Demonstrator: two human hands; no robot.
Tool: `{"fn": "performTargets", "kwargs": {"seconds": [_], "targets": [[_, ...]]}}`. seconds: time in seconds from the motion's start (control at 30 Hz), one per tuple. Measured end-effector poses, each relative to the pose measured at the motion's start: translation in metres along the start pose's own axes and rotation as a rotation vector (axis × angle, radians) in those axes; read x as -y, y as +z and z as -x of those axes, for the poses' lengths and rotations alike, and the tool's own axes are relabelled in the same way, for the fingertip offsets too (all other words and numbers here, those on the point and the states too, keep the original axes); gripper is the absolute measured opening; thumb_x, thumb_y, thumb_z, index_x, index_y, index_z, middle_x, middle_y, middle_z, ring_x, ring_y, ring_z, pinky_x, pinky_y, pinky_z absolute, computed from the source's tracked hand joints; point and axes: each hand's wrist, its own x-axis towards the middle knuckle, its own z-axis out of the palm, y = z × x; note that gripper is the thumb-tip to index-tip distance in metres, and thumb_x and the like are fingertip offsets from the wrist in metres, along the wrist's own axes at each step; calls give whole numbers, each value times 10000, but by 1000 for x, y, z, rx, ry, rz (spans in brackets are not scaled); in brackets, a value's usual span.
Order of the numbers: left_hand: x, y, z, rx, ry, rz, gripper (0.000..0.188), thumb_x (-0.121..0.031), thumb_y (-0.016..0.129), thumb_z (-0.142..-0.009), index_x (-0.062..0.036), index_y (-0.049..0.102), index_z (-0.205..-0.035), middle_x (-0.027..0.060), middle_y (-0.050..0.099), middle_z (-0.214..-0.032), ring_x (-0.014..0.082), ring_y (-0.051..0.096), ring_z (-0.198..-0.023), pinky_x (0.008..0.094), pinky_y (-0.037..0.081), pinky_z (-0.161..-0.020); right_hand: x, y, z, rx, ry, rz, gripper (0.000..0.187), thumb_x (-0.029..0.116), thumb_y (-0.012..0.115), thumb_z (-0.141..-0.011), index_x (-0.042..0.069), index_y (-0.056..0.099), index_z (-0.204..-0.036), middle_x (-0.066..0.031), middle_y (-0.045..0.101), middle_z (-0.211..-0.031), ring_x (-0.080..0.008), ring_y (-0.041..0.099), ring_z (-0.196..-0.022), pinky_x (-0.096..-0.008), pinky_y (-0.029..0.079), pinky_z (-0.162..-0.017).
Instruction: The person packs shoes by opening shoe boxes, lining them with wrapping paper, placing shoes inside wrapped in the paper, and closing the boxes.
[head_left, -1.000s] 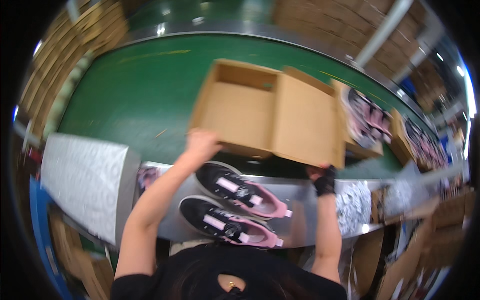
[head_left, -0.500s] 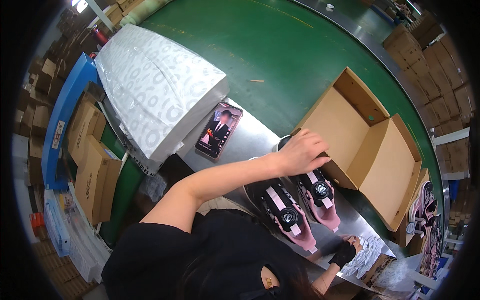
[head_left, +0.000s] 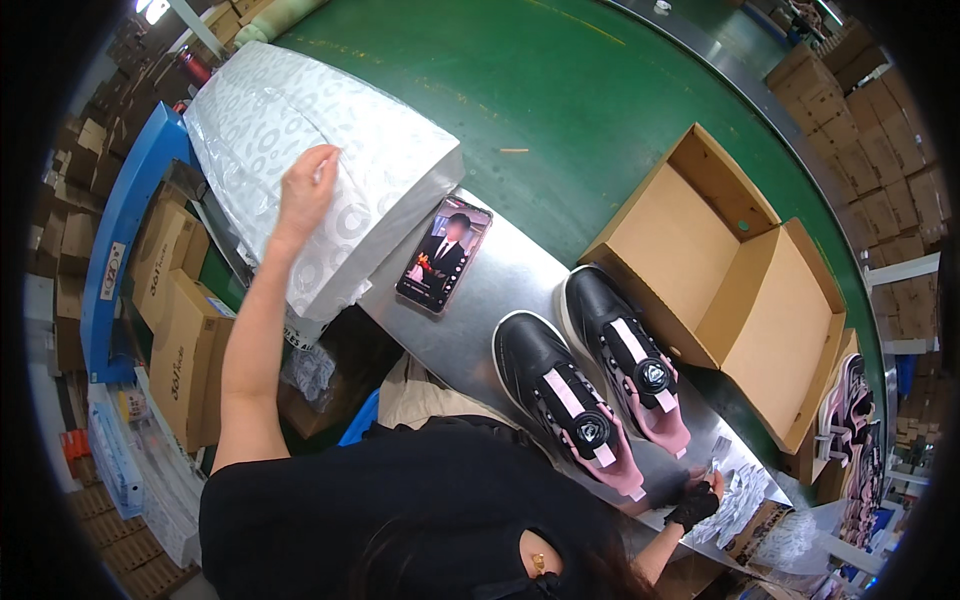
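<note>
My left hand (head_left: 308, 190) is over the stack of white patterned wrapping paper (head_left: 375, 150), fingers curled closed; what they hold, if anything, is hidden. A fingerless black glove covers my right hand (head_left: 697, 503), which pinches a small silvery-white packet (head_left: 712, 470) at a pile of similar packets (head_left: 738, 505). Between the hands, two black-and-pink sneakers lie side by side on the metal table (head_left: 480, 300): the nearer sneaker (head_left: 535, 360) and the farther sneaker (head_left: 605, 305). Both have round black dials and pale straps.
An open brown shoebox (head_left: 690, 250) lies beyond the sneakers. Next to the paper stack is a phone (head_left: 445, 255) with a lit screen. Closed brown boxes (head_left: 190, 350) sit at the left by a blue frame (head_left: 120, 250). More shoes (head_left: 850, 410) are at the far right.
My left hand has swung left from above the sneakers to the paper stack, uncovering both shoes. My right hand stays at the packets, where a small packet now shows at its fingertips.
</note>
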Motion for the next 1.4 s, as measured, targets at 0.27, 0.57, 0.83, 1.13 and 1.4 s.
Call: {"fn": "performTargets", "kwargs": {"seconds": [0.27, 0.57, 0.83, 1.13, 1.4], "targets": [[43, -24, 8, 335, -13, -524, 782, -496, 621, -698, 42, 417, -1228, 212, 312, -1340, 311, 316, -1238, 340, 259, -1000, 147, -8, 8, -185, -152, -402, 230, 183, 512, -876, -21, 542, -979, 19, 457, -685, -56, 384, -612, -196, 355, -568], [43, -30, 0, 75, 2, -270, 240, -222, 530, -824, -37, 624, -946, 182, 612, -889, 293, 588, -861, 300, 445, -747, 307, 91, -8, 468, -954, 66, 518, 91, 596, -756, 55, 408, -1238, -140, 528, -1108, -251, 547, -945, -339, 423, -783], [40, -126, -43, -495, -78, -317, 269, -231, 447, -880, -4, 590, -863, 47, 554, -705, 109, 454, -631, 265, 407, -609, 352, 150, 0, 925, -1009, 417, 395, 112, 497, -781, 145, 484, -1174, -218, 581, -936, -356, 562, -878, -431, 441, -753], [-174, -76, -77, -416, 631, -288, 207, -151, 449, -865, -17, 542, -993, 113, 543, -960, 199, 524, -896, 308, 425, -800, 381, 150, 27, 994, -1121, 237, 543, 164, 609, -730, 120, 415, -1235, -196, 542, -1083, -350, 525, -981, -405, 427, -827], [-339, 59, -64, 477, 424, 650, 339, -257, 471, -879, 44, 524, -1026, 196, 571, -975, 214, 557, -943, 320, 463, -762, 440, 84, 43, 768, -576, -742, 411, 136, 652, -763, 11, 512, -1128, -72, 552, -1036, -142, 529, -870, -236, 424, -714]]}}
